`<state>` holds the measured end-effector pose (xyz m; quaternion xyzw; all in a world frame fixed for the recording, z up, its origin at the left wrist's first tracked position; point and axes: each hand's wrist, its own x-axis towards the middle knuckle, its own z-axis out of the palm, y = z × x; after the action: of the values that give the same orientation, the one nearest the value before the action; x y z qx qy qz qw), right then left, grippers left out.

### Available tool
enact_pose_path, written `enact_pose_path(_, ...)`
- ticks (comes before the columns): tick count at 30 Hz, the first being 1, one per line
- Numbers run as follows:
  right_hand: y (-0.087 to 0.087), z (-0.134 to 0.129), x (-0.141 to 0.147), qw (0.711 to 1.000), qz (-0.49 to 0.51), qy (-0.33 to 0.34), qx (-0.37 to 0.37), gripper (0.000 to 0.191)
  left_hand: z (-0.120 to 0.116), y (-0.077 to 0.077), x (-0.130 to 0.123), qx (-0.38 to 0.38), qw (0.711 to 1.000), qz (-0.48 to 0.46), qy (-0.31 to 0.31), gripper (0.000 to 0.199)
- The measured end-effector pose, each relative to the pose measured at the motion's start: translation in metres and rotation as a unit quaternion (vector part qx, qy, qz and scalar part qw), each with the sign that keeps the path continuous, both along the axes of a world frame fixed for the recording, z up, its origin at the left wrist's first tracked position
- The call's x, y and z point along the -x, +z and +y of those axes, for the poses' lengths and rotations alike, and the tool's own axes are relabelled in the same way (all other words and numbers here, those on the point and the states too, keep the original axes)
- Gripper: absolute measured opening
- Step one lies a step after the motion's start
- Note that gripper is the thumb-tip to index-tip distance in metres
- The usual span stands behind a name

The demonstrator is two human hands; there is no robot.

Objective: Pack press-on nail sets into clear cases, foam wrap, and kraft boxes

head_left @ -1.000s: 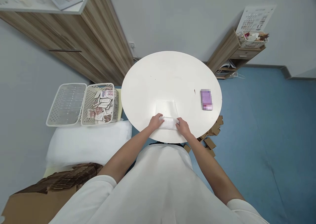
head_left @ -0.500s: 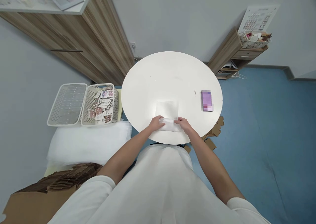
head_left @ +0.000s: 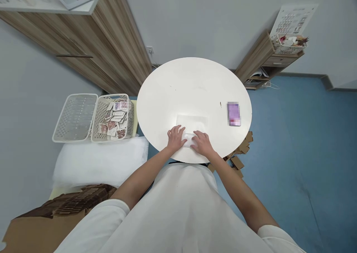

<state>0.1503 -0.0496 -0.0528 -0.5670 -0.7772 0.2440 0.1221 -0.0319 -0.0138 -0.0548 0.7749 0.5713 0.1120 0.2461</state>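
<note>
A thin, whitish see-through wrapping sheet [head_left: 192, 121] lies on the round white table [head_left: 192, 82], near its front edge. Its near part is folded into a small flat bundle [head_left: 188, 139]; whatever is inside is hidden. My left hand [head_left: 175, 138] grips the bundle's left end, fingers curved over the far side and thumb on the near part. At the right end my right hand [head_left: 202, 143] holds it the same way, with the thumb close to the near edge.
A purple, blurred-out packet [head_left: 233, 114] lies at the table's right. Left of the table stand a white basket [head_left: 96, 128] of small printed packs, its lid [head_left: 76, 117], a stack of white sheets [head_left: 102, 160] and brown cardboard [head_left: 55, 223]. Cardboard pieces [head_left: 237, 163] lie on the floor.
Both hands have shifted from pinching the folded edge to curving over the bundle, fingers pointing away from me. The bundle looks narrower, and the far part of the sheet lies wider.
</note>
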Motion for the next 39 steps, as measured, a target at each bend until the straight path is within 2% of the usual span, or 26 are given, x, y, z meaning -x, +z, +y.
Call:
enact_pose_path(2,-0.004,-0.002,0.005,0.998,-0.026,0.055,0.018,0.032,-0.004,0.004,0.001,-0.005,0.999,0.007,-0.053,0.039)
enact_pose_path(4,-0.008,-0.003,0.007,0.997,-0.040,0.055,0.020,0.032,-0.007,0.005,0.004,0.000,0.994,0.009,-0.107,0.033)
enact_pose_path(7,-0.012,-0.003,0.006,0.998,-0.038,0.051,0.016,0.030,-0.008,0.002,0.008,0.015,0.986,0.000,-0.168,0.048)
enact_pose_path(10,-0.012,-0.003,0.003,0.998,-0.028,0.056,0.027,0.031,-0.007,-0.001,0.010,0.041,0.981,-0.004,-0.188,0.056)
enact_pose_path(19,-0.005,-0.009,-0.011,0.997,-0.021,0.056,0.038,0.032,0.001,0.001,0.004,0.040,0.975,0.007,-0.220,0.050)
enact_pose_path(21,-0.005,-0.013,-0.013,0.999,-0.013,0.012,0.031,0.036,0.001,0.000,0.002,0.044,0.977,0.011,-0.210,0.050)
enact_pose_path(23,-0.009,-0.016,-0.014,0.993,0.012,-0.112,0.029,0.043,0.003,0.000,-0.002,0.054,0.982,0.012,-0.183,0.050)
enact_pose_path(24,-0.012,-0.017,-0.015,0.980,0.037,-0.193,0.033,0.048,0.004,-0.001,-0.005,0.056,0.984,0.012,-0.167,0.050)
enact_pose_path(26,-0.019,-0.014,-0.019,0.934,0.110,-0.335,0.058,0.058,0.008,-0.002,-0.012,0.057,0.988,0.009,-0.142,0.052)
enact_pose_path(28,-0.025,-0.007,-0.026,0.887,0.192,-0.408,0.099,0.068,0.012,-0.003,-0.017,0.057,0.990,0.003,-0.128,0.053)
enact_pose_path(30,-0.027,0.002,-0.033,0.857,0.246,-0.429,0.144,0.070,0.014,-0.004,-0.020,0.057,0.990,-0.005,-0.129,0.055)
enact_pose_path(32,-0.025,0.011,-0.039,0.845,0.262,-0.429,0.184,0.058,0.014,-0.005,-0.020,0.051,0.989,-0.010,-0.135,0.057)
enact_pose_path(35,-0.018,0.020,-0.037,0.846,0.259,-0.417,0.211,0.038,0.011,-0.004,-0.018,0.029,0.990,-0.007,-0.141,0.057)
enact_pose_path(39,-0.010,0.026,-0.017,0.863,0.272,-0.363,0.222,0.033,0.005,-0.003,-0.017,0.024,0.994,0.007,-0.105,0.049)
